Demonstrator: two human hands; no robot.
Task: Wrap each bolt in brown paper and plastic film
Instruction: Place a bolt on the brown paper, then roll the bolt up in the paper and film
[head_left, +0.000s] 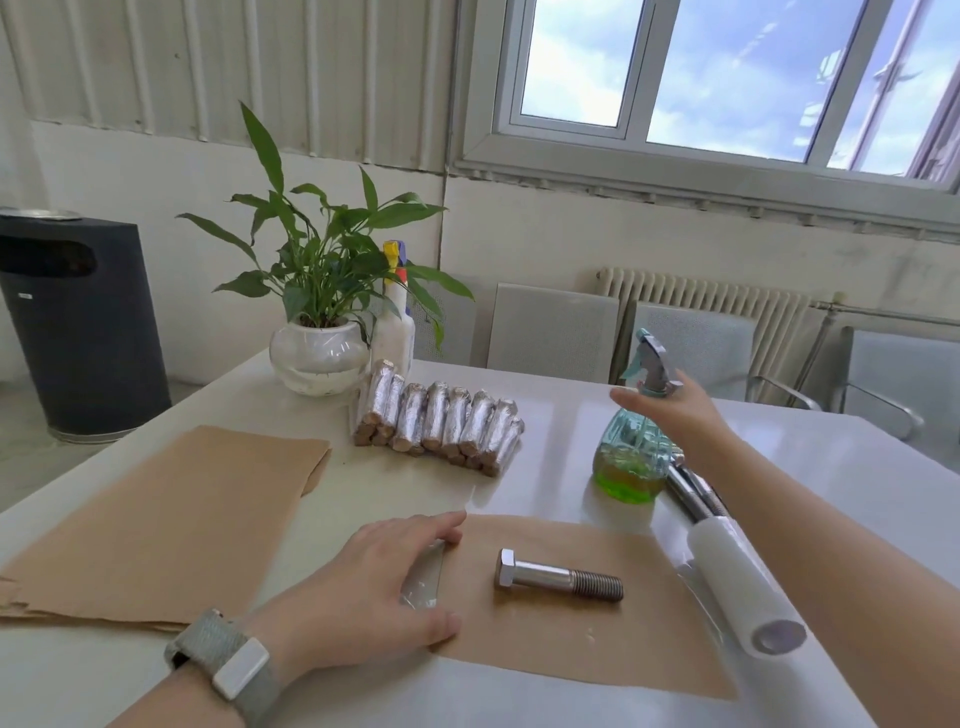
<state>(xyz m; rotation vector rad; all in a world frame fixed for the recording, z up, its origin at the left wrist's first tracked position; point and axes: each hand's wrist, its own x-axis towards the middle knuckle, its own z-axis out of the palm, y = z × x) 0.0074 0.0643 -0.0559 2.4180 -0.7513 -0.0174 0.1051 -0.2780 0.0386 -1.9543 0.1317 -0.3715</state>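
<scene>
A bare steel bolt (558, 575) lies on a brown paper sheet (597, 649) near the table's front edge, its hex head to the left. My left hand (382, 587) rests flat on the sheet's left edge, fingers straight, over a bit of clear plastic film (423, 577). My right hand (675, 402) reaches around the neck of a clear spray bottle (631, 457) with green liquid, fingers extended beside it. A white roll of plastic film (743, 582) lies under my right forearm. Several wrapped bolts (441, 423) are stacked at the middle back.
A stack of brown paper (171, 514) lies at the left. A potted plant in a glass bowl (317, 358) and a white spray bottle (395, 322) stand at the back. More bare bolts (691, 491) lie behind the film roll. Chairs stand beyond the table.
</scene>
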